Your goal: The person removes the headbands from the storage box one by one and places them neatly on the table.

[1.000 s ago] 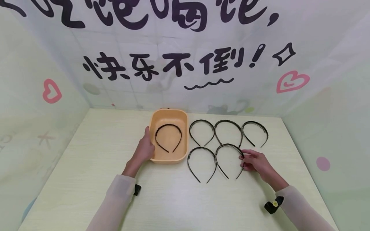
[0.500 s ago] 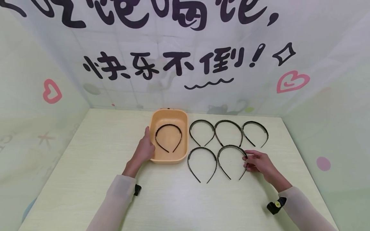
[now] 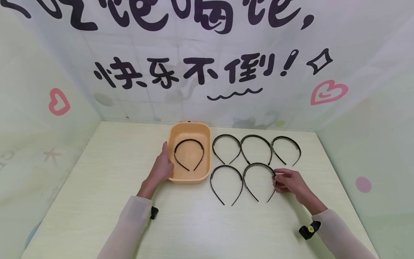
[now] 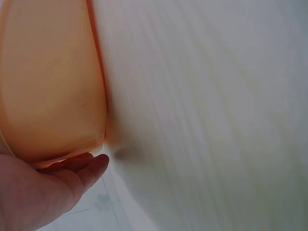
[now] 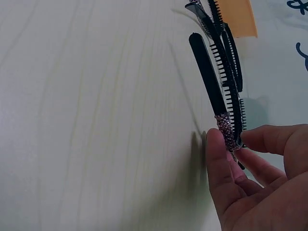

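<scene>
My left hand (image 3: 162, 166) grips the left side of an orange plastic bin (image 3: 189, 180). In the left wrist view its fingers (image 4: 94, 172) lie against the outer wall. One black toothed headband (image 3: 174, 153) rests in the bin. My right hand (image 3: 290, 182) pinches the right arm of another black headband (image 3: 258, 164), front row right. The right wrist view shows thumb and fingers at a glittery, stone-covered part of this headband (image 5: 226, 130). Left of it lies a further headband (image 3: 226, 166) on the table.
Three more headbands form the back row: left (image 3: 226, 136), middle (image 3: 255, 136) and right (image 3: 286, 138). All lie on the pale wood-grain table (image 3: 207, 230). Printed sheets with black lettering (image 3: 198, 70) enclose the back and sides.
My right hand has shifted slightly to the right with its headband, opening a small gap from the front-left one. Over the last half second it has stayed nearly still. The left hand keeps its place.
</scene>
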{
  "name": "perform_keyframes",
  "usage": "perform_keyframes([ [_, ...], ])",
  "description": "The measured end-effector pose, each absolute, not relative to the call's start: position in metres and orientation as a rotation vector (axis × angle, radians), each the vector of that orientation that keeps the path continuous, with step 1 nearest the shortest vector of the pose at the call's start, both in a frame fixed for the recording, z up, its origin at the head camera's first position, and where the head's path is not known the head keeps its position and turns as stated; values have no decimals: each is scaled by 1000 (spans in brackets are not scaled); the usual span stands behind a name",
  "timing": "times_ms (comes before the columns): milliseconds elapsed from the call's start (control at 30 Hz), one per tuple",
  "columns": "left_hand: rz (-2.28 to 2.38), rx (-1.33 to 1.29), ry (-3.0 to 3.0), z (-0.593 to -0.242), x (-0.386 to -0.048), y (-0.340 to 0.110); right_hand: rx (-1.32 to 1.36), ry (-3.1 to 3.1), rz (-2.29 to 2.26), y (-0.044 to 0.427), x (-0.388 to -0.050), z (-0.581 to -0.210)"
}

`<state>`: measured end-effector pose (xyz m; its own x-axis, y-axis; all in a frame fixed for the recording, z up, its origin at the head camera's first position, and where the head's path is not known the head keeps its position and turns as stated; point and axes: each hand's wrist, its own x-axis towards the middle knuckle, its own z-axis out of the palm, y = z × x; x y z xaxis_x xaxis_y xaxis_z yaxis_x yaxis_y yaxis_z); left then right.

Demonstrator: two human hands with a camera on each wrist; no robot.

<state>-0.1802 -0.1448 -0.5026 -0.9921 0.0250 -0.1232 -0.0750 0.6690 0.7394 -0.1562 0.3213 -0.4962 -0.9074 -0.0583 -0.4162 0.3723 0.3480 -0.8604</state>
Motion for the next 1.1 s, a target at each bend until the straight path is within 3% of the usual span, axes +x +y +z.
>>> perform_keyframes([
  [1100, 1238, -50, 2736, -501, -183, -145, 305, 2449, -1391, 326, -159, -493],
])
